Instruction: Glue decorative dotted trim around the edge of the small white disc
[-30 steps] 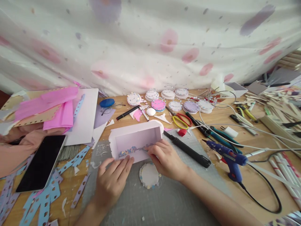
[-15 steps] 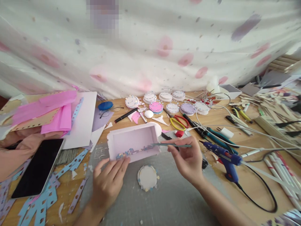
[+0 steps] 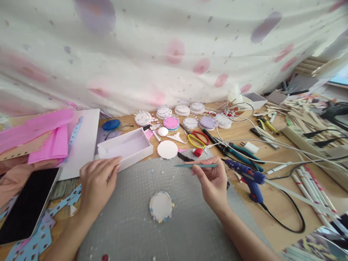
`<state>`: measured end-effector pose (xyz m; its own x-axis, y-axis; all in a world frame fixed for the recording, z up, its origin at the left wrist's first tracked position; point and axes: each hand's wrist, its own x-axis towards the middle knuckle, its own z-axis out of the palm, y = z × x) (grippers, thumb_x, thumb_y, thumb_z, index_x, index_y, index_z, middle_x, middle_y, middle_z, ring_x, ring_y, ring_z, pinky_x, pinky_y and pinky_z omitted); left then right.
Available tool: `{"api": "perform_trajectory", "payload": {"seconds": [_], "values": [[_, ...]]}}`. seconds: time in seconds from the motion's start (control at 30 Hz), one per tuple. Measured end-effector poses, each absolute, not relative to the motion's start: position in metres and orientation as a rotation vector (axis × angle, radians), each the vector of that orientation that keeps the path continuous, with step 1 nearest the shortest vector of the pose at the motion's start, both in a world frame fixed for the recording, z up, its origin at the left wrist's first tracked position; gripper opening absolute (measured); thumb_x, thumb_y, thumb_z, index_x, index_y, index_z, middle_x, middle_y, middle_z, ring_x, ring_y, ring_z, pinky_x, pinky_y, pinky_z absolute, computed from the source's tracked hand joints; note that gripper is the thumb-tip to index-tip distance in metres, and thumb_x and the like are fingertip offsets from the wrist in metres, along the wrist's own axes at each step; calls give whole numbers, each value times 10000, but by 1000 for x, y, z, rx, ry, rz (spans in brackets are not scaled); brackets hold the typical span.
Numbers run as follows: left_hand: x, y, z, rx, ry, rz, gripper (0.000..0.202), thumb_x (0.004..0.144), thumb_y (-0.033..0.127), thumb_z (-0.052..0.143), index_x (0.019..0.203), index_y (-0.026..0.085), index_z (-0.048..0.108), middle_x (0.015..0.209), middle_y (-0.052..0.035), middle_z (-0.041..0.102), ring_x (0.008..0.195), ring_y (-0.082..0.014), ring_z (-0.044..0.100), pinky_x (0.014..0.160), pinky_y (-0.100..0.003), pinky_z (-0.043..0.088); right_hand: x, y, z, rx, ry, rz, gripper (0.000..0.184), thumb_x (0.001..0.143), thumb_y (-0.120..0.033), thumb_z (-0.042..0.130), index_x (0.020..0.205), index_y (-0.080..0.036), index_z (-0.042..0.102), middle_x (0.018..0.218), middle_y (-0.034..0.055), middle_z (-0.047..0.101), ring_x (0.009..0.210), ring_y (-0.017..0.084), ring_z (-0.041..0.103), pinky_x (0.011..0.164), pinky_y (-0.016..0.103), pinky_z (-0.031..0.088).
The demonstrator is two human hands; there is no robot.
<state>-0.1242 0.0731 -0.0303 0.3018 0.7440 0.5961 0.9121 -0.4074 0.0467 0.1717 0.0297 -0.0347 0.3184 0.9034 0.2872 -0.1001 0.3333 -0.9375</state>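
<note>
My left hand (image 3: 99, 181) grips the near wall of a shallow pale-lilac cardboard box (image 3: 136, 159), its fingers closed at the front left corner. The box is level on the far left edge of the mat. In my right hand (image 3: 213, 181) a pair of teal tweezers (image 3: 195, 165) is pinched, tips pointing left above the mat; I cannot make out anything in the tips. Between my hands, nearer to me, lies a round white disc (image 3: 161, 206) with small blue and yellow paper bits around its rim. A plain white disc (image 3: 167, 149) lies right of the box.
A grey cutting mat (image 3: 122, 224) covers the front. Several decorated discs (image 3: 208, 123) stand at the back. Right are scissors (image 3: 197, 139), a blue glue gun (image 3: 248, 177), cables and markers (image 3: 312, 192). A phone (image 3: 27, 203) and paper strips (image 3: 40, 235) lie left.
My left hand has moved the box away and left, setting it level from its tilt and uncovering the plain disc. The tweezers are now clear of the box. The view has shifted right.
</note>
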Motion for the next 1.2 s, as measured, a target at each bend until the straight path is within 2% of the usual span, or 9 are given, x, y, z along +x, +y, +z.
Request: {"api": "perform_trajectory", "payload": {"seconds": [0.07,0.17,0.23,0.37,0.43,0.53,0.6,0.7,1.2], "values": [[-107,60,-23,-2237,-1601,-832,332,877,325,566,1187,208,589,1158,-125,661,1056,-322,591,912,-466,370,170,29,-34,-1001,-1015,844,221,847,-247,658,851,-239,438,822,35,712,594,129,597,572,286,500],[-72,28,-20,-2536,-1654,-808,612,814,483,601,1321,172,461,1254,-152,575,1142,-328,531,950,-461,378,169,27,-34,-995,-1014,878,226,848,-259,656,850,-241,431,822,32,710,594,129,595,570,283,497],[-52,8,-24,-2759,-1567,-703,853,684,614,668,1356,152,416,1276,-164,556,1136,-350,523,927,-468,400,169,26,-35,-988,-1005,896,226,849,-257,656,849,-241,430,821,29,709,595,127,593,571,278,492],[-44,-7,-30,-2972,-1540,-614,660,708,480,714,1269,209,498,1210,-116,616,1098,-319,556,925,-462,431,168,25,-36,-976,-988,942,227,851,-257,655,845,-240,429,814,21,709,589,119,584,569,268,483],[-51,-4,-28,-3082,-1548,-651,695,724,534,682,1313,228,475,1263,-116,593,1141,-326,543,949,-473,438,167,24,-36,-979,-990,968,230,852,-276,653,846,-241,426,807,20,709,584,122,583,566,271,488],[-59,6,-24,-3056,-1749,-938,542,851,519,535,1320,252,484,1300,-111,576,1181,-297,543,949,-438,470,163,22,-34,-967,-1004,1004,242,853,-297,651,845,-244,415,797,17,710,582,125,592,561,272,499],[-57,13,-24,-2945,-1925,-1184,322,916,385,478,1194,257,579,1210,-91,631,1139,-253,582,921,-392,499,160,21,-34,-946,-1026,1029,247,855,-296,649,839,-245,408,790,17,712,581,126,599,553,269,503],[-48,19,-33,-2872,-2027,-1440,181,909,268,504,1021,237,643,1058,-63,680,1048,-207,626,888,-339,525,155,19,-35,-928,-1058,1076,247,857,-288,647,838,-246,405,786,22,715,599,133,614,550,267,508],[-46,18,-56,-2900,-2086,-1777,126,886,185,547,874,208,671,883,-47,680,879,-183,636,803,-333,512,144,16,-50,-969,-1085,1215,199,866,-203,630,869,-248,436,823,29,713,642,122,605,588,253,506]]}}
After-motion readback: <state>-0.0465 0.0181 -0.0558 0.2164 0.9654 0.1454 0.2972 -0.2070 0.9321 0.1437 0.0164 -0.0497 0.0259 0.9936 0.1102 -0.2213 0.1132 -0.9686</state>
